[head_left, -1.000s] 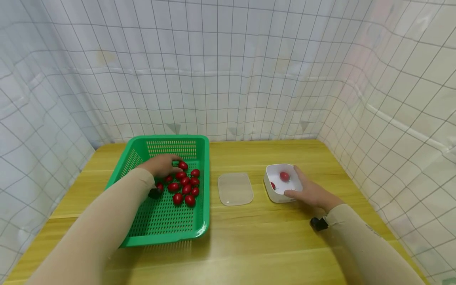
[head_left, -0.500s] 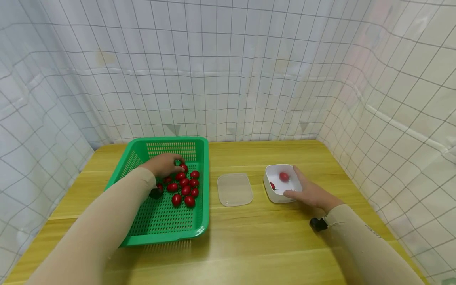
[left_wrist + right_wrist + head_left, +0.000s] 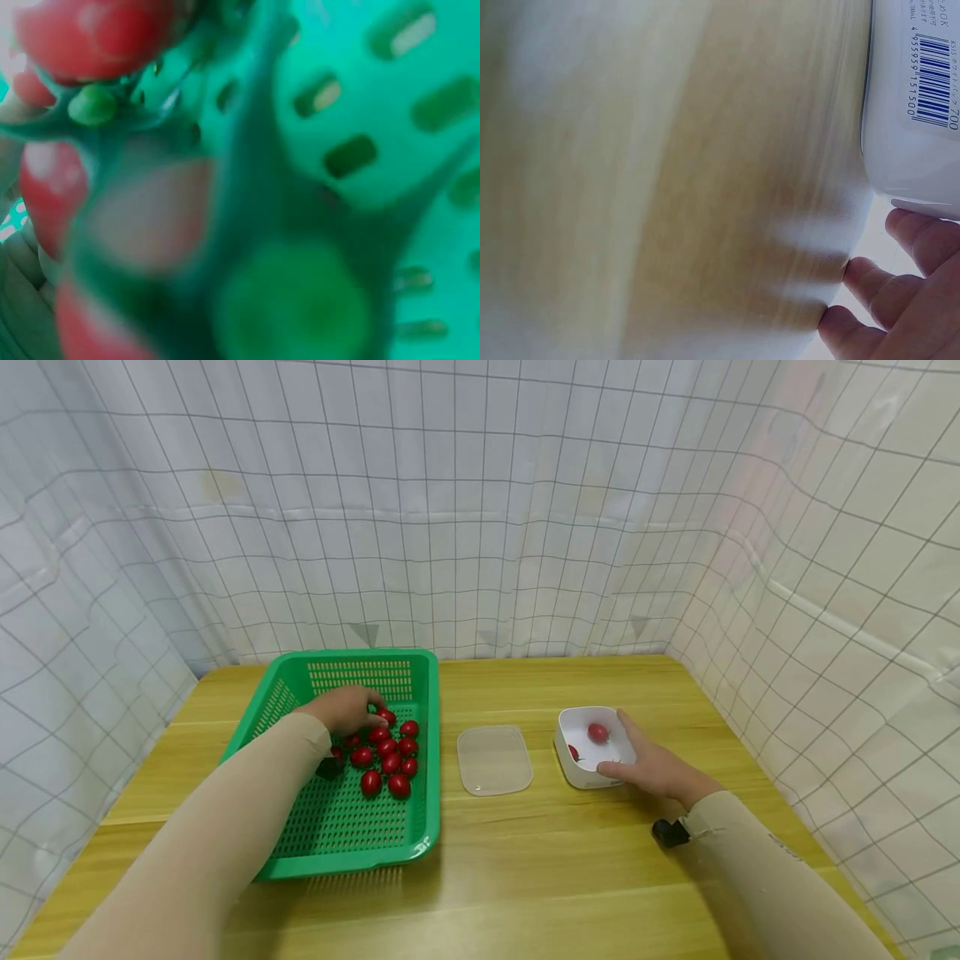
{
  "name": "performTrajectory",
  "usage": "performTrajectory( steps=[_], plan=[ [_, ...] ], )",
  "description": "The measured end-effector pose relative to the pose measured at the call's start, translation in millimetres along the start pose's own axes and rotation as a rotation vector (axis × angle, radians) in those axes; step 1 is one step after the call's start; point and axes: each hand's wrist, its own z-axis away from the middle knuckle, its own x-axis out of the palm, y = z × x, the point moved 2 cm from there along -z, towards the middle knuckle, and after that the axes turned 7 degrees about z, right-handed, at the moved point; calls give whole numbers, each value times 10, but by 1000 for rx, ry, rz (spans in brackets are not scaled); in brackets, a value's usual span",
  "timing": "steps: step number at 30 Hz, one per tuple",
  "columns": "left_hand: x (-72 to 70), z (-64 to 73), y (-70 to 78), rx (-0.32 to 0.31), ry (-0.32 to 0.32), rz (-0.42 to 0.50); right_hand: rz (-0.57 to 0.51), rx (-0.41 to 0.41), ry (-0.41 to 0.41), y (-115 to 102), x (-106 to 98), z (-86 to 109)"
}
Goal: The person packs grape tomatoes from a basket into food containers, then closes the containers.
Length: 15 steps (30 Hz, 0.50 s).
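My left hand [image 3: 343, 708] reaches into a green plastic basket [image 3: 432, 752], its thumb and fingers around a red cherry tomato [image 3: 387, 717]. Several more cherry tomatoes [image 3: 390, 762] lie beside and below it. Up close in the left wrist view are blurred tomatoes [image 3: 56, 187] with green stems; only part of the hand shows at the left edge. At the right, my right hand [image 3: 654, 767] grips a square white container [image 3: 579, 772] by its near right corner. One whole tomato [image 3: 597, 732] and part of another show inside. The container's barcode label [image 3: 933, 79] faces the right wrist camera.
Between basket and container a square translucent lid [image 3: 495, 760] lies flat on the wooden table [image 3: 510, 868]. White grid-patterned curtains [image 3: 480, 527] enclose the table at the back and both sides.
The view has shifted slightly. My left fingers have shifted a little around the tomato at the far side of the pile. My right hand and the container have stayed in place.
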Motion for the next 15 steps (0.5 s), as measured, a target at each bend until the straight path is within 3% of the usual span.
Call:
performTrajectory(
  steps=[15],
  plan=[
    [7, 1, -6, -22, -28, 45, 11, 4, -2, 5, -2, -1]
  ],
)
